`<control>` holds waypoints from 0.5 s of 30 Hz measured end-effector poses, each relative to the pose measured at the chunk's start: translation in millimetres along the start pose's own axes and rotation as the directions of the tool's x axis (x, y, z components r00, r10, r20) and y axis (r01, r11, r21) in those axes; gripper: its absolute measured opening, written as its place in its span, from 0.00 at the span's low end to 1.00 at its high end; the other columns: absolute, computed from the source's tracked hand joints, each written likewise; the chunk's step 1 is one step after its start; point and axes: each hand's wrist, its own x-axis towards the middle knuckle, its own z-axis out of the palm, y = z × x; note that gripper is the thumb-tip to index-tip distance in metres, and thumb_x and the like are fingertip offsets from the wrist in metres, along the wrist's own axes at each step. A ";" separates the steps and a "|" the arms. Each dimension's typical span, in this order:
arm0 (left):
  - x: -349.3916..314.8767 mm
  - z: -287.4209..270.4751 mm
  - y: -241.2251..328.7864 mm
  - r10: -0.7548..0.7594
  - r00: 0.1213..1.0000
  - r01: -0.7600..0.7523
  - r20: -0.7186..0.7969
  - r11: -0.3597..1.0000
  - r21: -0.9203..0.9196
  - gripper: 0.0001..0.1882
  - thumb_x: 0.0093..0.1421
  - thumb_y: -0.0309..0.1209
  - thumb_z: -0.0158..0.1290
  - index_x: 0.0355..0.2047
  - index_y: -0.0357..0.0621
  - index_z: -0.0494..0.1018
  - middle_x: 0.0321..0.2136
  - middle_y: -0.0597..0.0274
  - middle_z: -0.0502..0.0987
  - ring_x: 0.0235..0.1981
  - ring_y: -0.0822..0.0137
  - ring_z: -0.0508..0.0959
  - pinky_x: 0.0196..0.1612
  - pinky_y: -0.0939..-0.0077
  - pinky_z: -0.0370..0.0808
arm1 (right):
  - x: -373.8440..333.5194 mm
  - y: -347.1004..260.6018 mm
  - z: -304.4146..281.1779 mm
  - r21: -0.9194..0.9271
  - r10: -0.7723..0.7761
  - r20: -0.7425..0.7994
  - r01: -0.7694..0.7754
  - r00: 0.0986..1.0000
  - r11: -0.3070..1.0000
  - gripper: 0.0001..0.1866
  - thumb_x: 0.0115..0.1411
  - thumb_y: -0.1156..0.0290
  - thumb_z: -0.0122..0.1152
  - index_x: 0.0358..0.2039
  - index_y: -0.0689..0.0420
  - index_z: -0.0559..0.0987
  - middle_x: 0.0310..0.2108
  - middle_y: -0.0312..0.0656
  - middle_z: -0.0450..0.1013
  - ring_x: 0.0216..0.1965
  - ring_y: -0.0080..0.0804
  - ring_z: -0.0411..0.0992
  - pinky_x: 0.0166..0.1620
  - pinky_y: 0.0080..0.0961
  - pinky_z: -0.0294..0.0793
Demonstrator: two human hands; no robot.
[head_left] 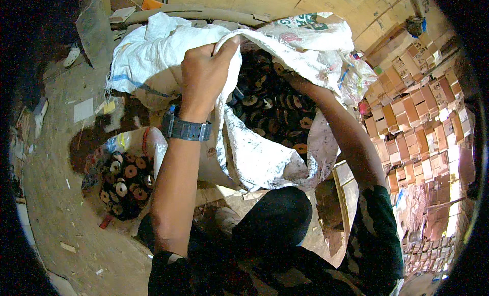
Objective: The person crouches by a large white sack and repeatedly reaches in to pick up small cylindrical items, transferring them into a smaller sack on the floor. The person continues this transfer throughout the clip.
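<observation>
A white woven sack (pixel 265 161) stands in front of me with its mouth spread wide. Inside lie many small dark round discs (pixel 272 105), some with brown faces and a hole in the middle. My left hand (pixel 206 74), with a dark watch on its wrist, is closed on the sack's rim at the upper left. My right hand (pixel 293 78) reaches into the sack at the upper right, among the discs. Its fingers are hidden by shadow and the sack's edge, so I cannot see what they hold.
A clear plastic bag (pixel 127 181) of similar discs sits on the floor to the left. Another white sack (pixel 153 49) lies behind. Stacked brown boxes (pixel 417 107) line the right side. A wooden board wall (pixel 224 3) stands at the back. Paper scraps (pixel 83 110) lie on the floor.
</observation>
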 end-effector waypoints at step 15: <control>-0.8 4.1 -7.3 -0.077 0.995 0.084 0.068 0.989 -0.118 0.22 0.61 0.42 0.58 0.24 0.31 0.78 0.14 0.66 0.72 0.18 0.78 0.67 0.22 0.75 0.67 | 28.0 4.8 -34.3 0.184 0.159 0.099 -0.175 0.982 0.967 0.29 0.53 0.66 0.63 0.55 0.61 0.71 0.51 0.58 0.72 0.50 0.53 0.72 0.50 0.43 0.73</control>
